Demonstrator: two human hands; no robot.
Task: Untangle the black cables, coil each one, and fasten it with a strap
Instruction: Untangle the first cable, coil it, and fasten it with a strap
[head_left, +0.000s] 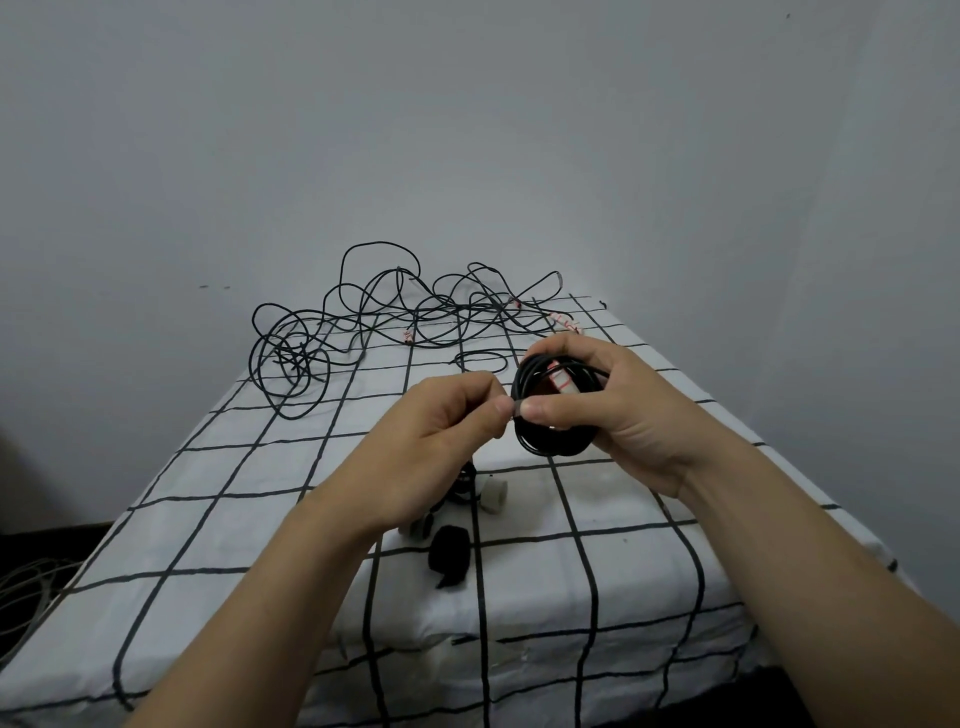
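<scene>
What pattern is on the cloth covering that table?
The cloth is white with a grid of thin black lines forming large squares; the head view, the only one, shows it clearly.

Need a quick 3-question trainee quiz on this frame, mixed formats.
1. True or false: the right hand grips the coiled cable.
2. On the table, the cable tangle lies at: A) the near edge, B) the far end, C) directly under the hands.
3. Fill in: the ____ hand pinches the strap end beside the coil.
Key: 1 true; 2 B; 3 left hand.
</scene>
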